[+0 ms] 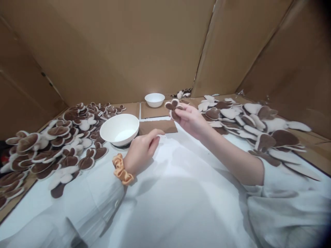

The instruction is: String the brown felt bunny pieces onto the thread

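My right hand [190, 119] is raised over the white table surface [181, 179] and pinches a small brown-and-white plush piece [172, 105] with two rounded lobes. My left hand [143, 148] rests on the table with its fingers loosely curled and the index finger stretched toward a brown cardboard strip [157, 126]. Nothing shows in it. An orange scrunchie [121, 168] sits on my left wrist. A large white bowl [119, 128] stands just left of that hand.
A heap of brown-and-white plush pieces [57, 141] covers the left side. A heap of larger pieces [256, 125] covers the right side. A smaller white bowl [154, 99] stands at the back. Cardboard walls [124, 48] enclose the table.
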Tool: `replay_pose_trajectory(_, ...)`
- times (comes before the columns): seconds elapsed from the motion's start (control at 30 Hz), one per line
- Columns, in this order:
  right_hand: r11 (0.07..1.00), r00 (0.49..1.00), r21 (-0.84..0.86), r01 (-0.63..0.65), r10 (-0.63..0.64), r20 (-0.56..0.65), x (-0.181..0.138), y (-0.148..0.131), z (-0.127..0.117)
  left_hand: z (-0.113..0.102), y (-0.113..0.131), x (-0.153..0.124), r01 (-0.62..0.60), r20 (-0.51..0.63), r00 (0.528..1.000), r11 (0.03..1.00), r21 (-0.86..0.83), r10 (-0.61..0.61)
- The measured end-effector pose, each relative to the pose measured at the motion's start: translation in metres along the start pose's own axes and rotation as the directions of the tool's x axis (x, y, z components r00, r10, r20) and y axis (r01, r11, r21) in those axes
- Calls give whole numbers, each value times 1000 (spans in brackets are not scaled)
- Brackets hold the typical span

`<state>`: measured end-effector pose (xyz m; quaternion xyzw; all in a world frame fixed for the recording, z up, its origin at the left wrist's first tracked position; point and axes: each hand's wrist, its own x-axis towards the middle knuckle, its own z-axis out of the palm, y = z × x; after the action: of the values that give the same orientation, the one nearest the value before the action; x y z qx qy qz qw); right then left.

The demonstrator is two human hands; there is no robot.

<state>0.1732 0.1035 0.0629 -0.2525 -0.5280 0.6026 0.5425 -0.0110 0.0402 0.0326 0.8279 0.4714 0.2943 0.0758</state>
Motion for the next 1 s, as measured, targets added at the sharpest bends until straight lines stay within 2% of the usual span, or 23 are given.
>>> replay_pose_trajectory(0.1,998,999,50,-45,44,23,-7,3,12,-2,10,-14,-83,1,996,975,204,85)
replay_pose_trajectory(0.2,994,996,60,-89,88,32,-11,2,19,-8,11,-29,-83,-98,984,876,475,147)
replay_pose_trajectory(0.3,992,994,67,-104,101,46,-13,1,20,-16,7,-37,56,-175,981,731,680,87)
replay_pose_trajectory(0.4,991,992,78,-109,104,71,-15,3,21,-22,2,-38,175,-206,978,623,763,-22)
replay_pose_trajectory(0.53,984,985,99,-146,135,110,-18,4,24,-27,-8,-34,164,-158,986,560,812,-60)
replay_pose_trajectory(0.67,979,976,86,-183,170,136,-21,4,28,-29,-21,-22,150,-193,981,580,801,12)
replay_pose_trajectory(0.8,981,976,48,-186,178,125,-22,11,28,-22,-40,4,145,-264,962,696,703,66)
replay_pose_trajectory(0.93,990,984,-21,-143,144,104,-21,19,24,-11,-57,26,78,-185,982,805,588,40)
replay_pose_trajectory(1.0,987,982,-54,-149,154,111,-21,22,23,-8,-58,29,84,-206,978,843,532,32)
